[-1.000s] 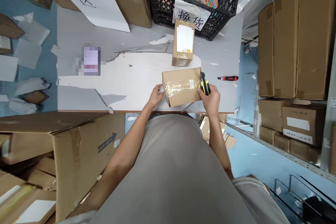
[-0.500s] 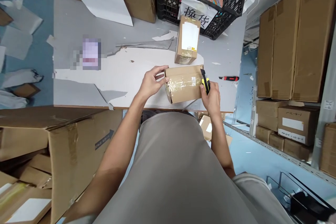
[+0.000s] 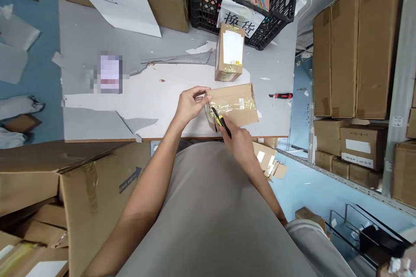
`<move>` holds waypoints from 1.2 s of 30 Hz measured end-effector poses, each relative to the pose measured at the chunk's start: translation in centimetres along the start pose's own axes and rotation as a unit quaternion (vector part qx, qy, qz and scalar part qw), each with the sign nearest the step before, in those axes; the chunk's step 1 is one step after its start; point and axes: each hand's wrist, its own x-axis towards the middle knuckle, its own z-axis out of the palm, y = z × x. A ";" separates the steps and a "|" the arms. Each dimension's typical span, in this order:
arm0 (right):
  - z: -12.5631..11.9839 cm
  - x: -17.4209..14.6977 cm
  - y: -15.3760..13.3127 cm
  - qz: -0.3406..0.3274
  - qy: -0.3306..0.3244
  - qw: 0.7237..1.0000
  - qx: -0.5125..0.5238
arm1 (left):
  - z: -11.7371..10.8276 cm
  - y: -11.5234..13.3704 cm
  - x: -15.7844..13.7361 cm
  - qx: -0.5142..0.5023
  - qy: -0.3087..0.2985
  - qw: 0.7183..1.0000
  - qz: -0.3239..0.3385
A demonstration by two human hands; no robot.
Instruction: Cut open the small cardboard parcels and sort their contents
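Note:
A small cardboard box (image 3: 233,98) with clear tape along its top lies near the table's front edge. My left hand (image 3: 191,104) grips its left end, thumb on the top near the far corner. In my right hand (image 3: 239,142) is a yellow-and-black utility knife (image 3: 221,120). Its tip is over the taped left end of the box; whether the blade touches the tape I cannot tell. Just beyond stands another taped box (image 3: 230,47) with a white label.
A red-and-black utility knife (image 3: 282,95) lies to the right on the table (image 3: 162,117). A black plastic crate (image 3: 203,6) stands at the back. At left is a large open carton (image 3: 107,190); shelves with cartons (image 3: 341,60) are on the right.
My right hand has moved the utility knife leftward, from the box's right end to its left end. The box has turned slightly; my left hand stays on its left end.

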 end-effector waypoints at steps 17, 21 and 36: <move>-1.7 0.7 -4.9 0.040 -0.057 0.987 -0.143 | 0.4 -0.5 -0.8 0.014 0.010 1.000 0.020; -2.1 0.2 -4.6 0.054 -0.101 0.984 -0.140 | 1.0 -0.5 -2.0 0.017 0.030 0.999 0.008; 0.0 -3.0 -3.6 -0.019 -0.168 0.978 -0.120 | 2.4 0.1 -4.3 0.071 0.052 0.996 -0.009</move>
